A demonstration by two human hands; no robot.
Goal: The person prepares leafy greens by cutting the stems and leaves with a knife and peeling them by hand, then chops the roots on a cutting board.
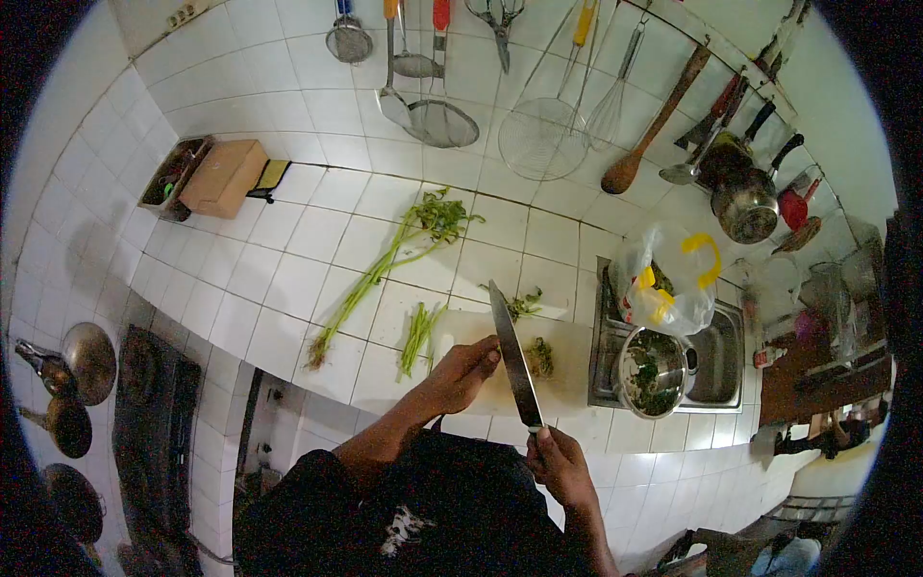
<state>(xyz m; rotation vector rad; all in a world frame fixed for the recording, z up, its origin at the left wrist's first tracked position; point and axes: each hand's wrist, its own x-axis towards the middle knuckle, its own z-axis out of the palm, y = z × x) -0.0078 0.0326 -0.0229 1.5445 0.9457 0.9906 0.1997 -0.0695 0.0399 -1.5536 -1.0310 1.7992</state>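
In my right hand (pixel 560 465) is the handle of a large kitchen knife (pixel 515 356), its blade pointing up and away over a pale cutting board (pixel 573 370). Close to the left side of the blade is my left hand (pixel 463 373), fingers curled together; whatever they pinch, if anything, is hidden. Chopped greens (pixel 540 358) lie on the board right of the blade, and leafy sprigs (pixel 524 304) sit near its far edge. Left of the board are short cut green stems (pixel 419 338). Farther left stretches a long leafy celery-like bunch (pixel 380 269) with roots at its near end.
At right, a metal bowl (pixel 630 392) with chopped greens stands at the steel sink (pixel 728 361), beside a plastic bag (pixel 673 269). Utensils, including a wooden spoon (pixel 623 171), hang on the tiled wall. A cardboard box (pixel 225 179) is at back left; pans (pixel 91 365) hang far left.
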